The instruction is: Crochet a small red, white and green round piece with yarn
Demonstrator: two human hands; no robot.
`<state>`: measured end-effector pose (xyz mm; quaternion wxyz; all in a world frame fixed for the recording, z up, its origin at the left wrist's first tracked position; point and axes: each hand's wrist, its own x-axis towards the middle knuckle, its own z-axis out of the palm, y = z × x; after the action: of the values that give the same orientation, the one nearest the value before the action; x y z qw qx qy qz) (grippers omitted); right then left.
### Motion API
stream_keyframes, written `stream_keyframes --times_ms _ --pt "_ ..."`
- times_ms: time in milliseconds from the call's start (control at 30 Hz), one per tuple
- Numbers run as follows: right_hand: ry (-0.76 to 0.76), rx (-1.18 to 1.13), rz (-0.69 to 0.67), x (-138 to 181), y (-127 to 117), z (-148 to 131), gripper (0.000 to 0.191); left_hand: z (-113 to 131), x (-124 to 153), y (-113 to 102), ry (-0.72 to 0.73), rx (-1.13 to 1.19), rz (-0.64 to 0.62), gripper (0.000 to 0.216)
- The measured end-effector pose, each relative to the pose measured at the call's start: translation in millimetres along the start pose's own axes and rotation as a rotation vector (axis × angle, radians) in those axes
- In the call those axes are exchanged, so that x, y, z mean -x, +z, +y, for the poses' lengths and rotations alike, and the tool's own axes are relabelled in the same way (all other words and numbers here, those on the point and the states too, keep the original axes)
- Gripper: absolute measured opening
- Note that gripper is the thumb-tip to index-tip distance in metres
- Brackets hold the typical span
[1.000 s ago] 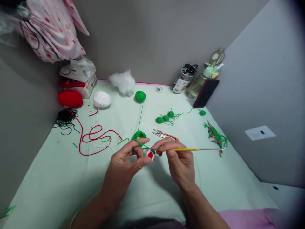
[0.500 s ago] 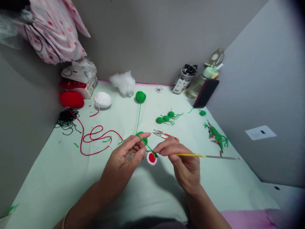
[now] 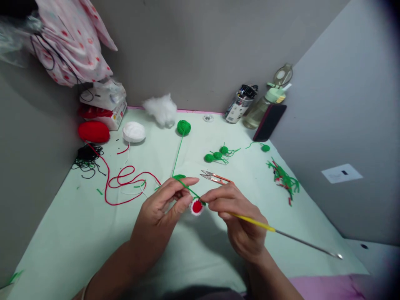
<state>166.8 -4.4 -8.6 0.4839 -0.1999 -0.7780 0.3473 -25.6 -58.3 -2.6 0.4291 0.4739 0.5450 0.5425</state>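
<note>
My left hand (image 3: pixel 162 210) pinches a strand of green yarn (image 3: pixel 187 189) between thumb and forefinger, with the yarn looped over the forefinger. A small round crochet piece (image 3: pixel 197 206), red with a white rim, hangs between my two hands. My right hand (image 3: pixel 239 218) grips a crochet hook (image 3: pixel 281 233) with a yellow handle; its tip is at the piece and its metal end slants down to the right. The yarn runs back to a green yarn ball (image 3: pixel 184 127).
Orange-handled snips (image 3: pixel 217 178) lie just beyond my hands. Red yarn (image 3: pixel 125 183) trails left to a red ball (image 3: pixel 93 131); also there are a white ball (image 3: pixel 133 131), stuffing (image 3: pixel 161 108), small green pieces (image 3: pixel 217 156), yarn scraps (image 3: pixel 285 179), a bottle (image 3: pixel 265 104) and a phone (image 3: pixel 269 121).
My right hand has tilted the hook so its free end swung down toward the lower right. The crochet piece turned its red face up and hangs between my hands.
</note>
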Motion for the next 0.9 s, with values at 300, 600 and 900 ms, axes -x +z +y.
stream_keyframes --times_ms 300,600,900 --pt "-0.154 0.441 0.031 8 13 -3 0.027 -3 3 17 -0.262 0.329 0.068 0.041" --pt "-0.04 0.135 0.042 7 10 -3 0.033 -2 3 15 -0.575 0.812 -0.148 0.051" --pt "0.34 -0.49 0.272 -3 13 2 0.016 -2 1 10 -0.442 0.616 -0.019 0.042"
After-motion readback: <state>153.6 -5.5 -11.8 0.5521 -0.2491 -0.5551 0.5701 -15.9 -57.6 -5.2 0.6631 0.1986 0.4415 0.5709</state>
